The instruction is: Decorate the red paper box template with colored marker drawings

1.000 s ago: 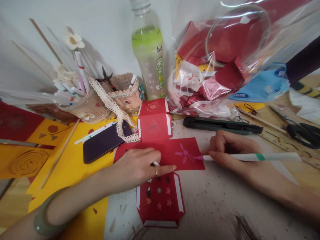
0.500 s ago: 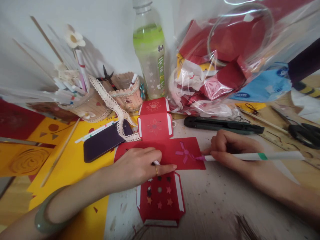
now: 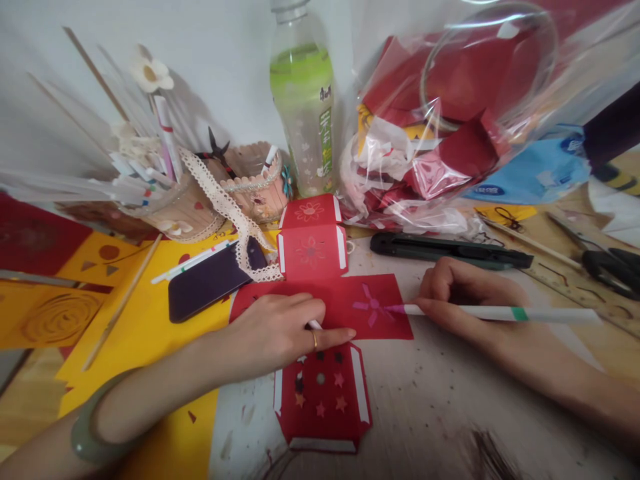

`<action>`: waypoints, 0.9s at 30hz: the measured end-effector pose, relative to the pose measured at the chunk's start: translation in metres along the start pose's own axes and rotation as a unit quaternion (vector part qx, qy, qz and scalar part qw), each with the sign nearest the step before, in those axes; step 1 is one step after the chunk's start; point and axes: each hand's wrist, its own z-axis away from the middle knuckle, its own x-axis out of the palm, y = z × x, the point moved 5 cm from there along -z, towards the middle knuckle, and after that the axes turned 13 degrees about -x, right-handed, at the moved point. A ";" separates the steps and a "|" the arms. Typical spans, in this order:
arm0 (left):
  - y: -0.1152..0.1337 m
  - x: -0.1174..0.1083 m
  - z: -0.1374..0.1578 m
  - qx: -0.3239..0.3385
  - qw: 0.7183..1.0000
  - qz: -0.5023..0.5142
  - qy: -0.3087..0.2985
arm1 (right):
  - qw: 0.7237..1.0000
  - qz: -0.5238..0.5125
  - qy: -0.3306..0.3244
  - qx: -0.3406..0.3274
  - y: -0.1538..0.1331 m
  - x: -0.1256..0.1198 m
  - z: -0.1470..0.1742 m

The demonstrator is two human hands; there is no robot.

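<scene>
Fingers [image 3: 431, 308] of our right hand [image 3: 480, 283] are pinched together around a white pen [image 3: 555, 315] with a green band, its purple tip on the right flap of our red card [image 3: 333, 300]. Just left of that tip we see a purple flower [image 3: 373, 305]. Our left hand [image 3: 277, 327] rests palm down across the card, most of its fingers curled under and one, wearing a gold ring [image 3: 315, 341], stretched straight. A small white piece [image 3: 314, 325] pokes out between them; whether they grip it we cannot tell.

The card lies spread like a cross in front of us on a pale surface [image 3: 425, 400]. Flower drawings mark its two far panels, small stars [image 3: 321, 408] dot the near one, and white strips run along several edges.

Left of the card we have a dark phone [image 3: 203, 293] on yellow paper [image 3: 150, 333], with lace [image 3: 215, 193] trailing over its corner. A craft knife [image 3: 440, 250] lies beyond our right hand, scissors [image 3: 613, 267] farther right. Behind the card stand a green-topped bottle [image 3: 303, 100] and a clear bag [image 3: 425, 167] of red scraps.
</scene>
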 end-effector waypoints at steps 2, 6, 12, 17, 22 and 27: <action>0.000 0.001 0.000 -0.001 1.000 0.005 -0.003 | 1.000 0.001 -0.002 0.005 -0.001 0.000 0.000; -0.001 0.001 0.001 -0.001 1.000 0.000 -0.002 | 1.000 0.010 -0.001 0.004 -0.004 -0.001 0.001; -0.001 0.001 0.001 -0.006 1.000 -0.001 -0.008 | 1.000 0.012 -0.002 -0.003 -0.003 -0.001 0.001; -0.001 0.001 0.001 -0.005 1.000 0.004 -0.008 | 1.000 0.011 -0.008 0.000 -0.003 0.001 0.000; -0.001 0.001 0.001 -0.007 1.000 0.003 -0.005 | 1.000 0.007 -0.007 0.000 -0.001 0.000 0.001; -0.001 0.002 0.001 -0.006 1.000 0.007 -0.002 | 1.000 0.009 -0.005 -0.005 0.000 -0.001 0.002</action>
